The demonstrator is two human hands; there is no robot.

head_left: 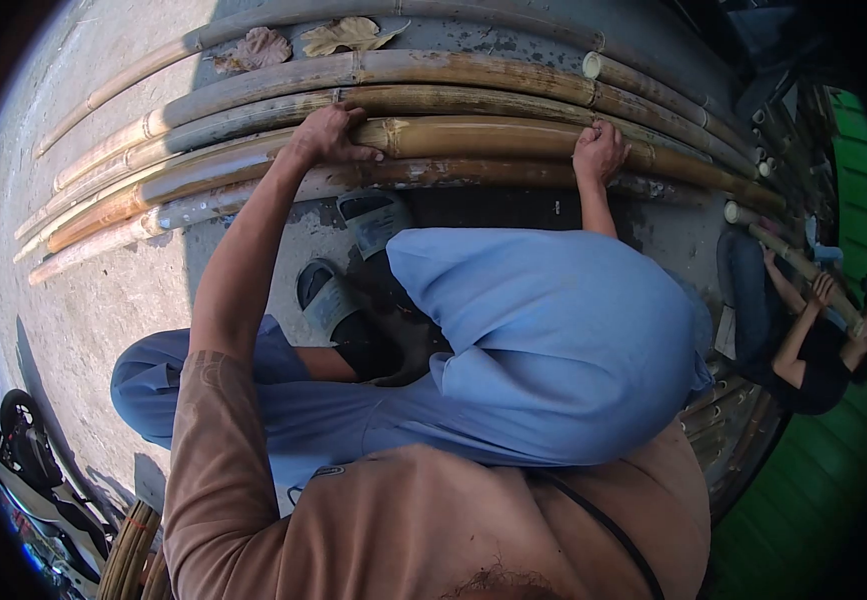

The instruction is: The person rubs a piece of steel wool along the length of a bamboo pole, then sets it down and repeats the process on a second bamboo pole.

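A long yellow-brown bamboo pole (484,137) lies crosswise in front of my knees, among several others side by side on the ground. My left hand (332,134) grips it near a joint, fingers over the far side and thumb stretched along the near side. Farther right, my right hand (600,152) has its fingers curled down over the same pole; their tips are partly hidden. Just beyond is a darker bamboo pole (454,99), close to my left fingertips. On the near side lies a weathered bamboo pole (434,174) with whitish patches.
Two dry leaves (346,36) lie by the far poles. My slippers (324,292) stand on the concrete (254,270) near the poles. At right, another person (804,340) holds a bamboo piece. A motorbike (39,470) and a bundle of sticks (129,548) are lower left.
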